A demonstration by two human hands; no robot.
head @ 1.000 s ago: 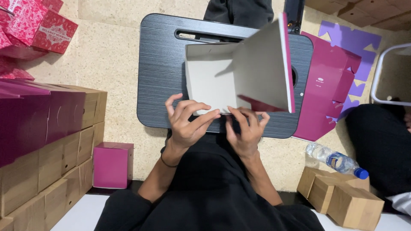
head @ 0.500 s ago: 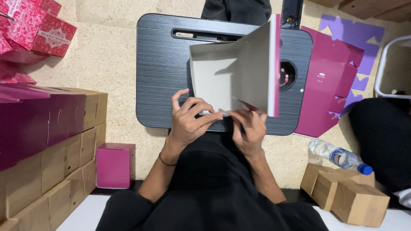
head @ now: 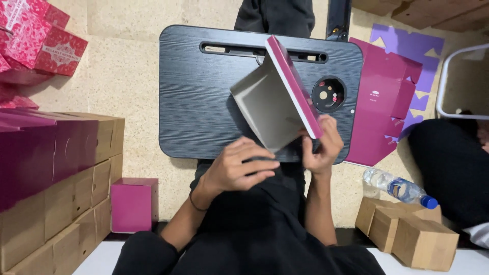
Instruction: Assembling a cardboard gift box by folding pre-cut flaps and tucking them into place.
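Right now, grip: we hold a half-folded cardboard box (head: 277, 104) in both hands, above our lap and over the near edge of a small black table (head: 198, 97).
Right hand: our right hand (head: 322, 145) is closed around the box's lower right corner, thumb on the pink outer face, the other fingers hidden behind the card.
Left hand: our left hand (head: 237, 168) is half open, fingers stretched flat and pointing right, their tips touching the box's lower edge; it is not wrapped around anything.
Box: pink on the outside, plain grey-white on the inside. It is tilted, with the open grey inside facing left and the pink side panel running up and away from us.
Table: black with a wood-grain surface, a long slot along its far edge and a round hollow (head: 328, 94) at its right, which holds a few small bits we cannot make out.
Right of the table: flat pink box sheets (head: 382, 102) lie on the floor, with purple sheets (head: 412, 48) beyond them. A plastic water bottle (head: 400, 187) with a blue cap lies nearer to us, and brown cardboard boxes (head: 412, 234) sit just below it.
Left of us: a small pink box (head: 133, 203) stands beside a tall stack of pink and brown boxes (head: 56, 173). Red patterned boxes (head: 38, 38) lie in the far left corner.
Other people: someone in dark clothes (head: 275, 15) sits across the table.
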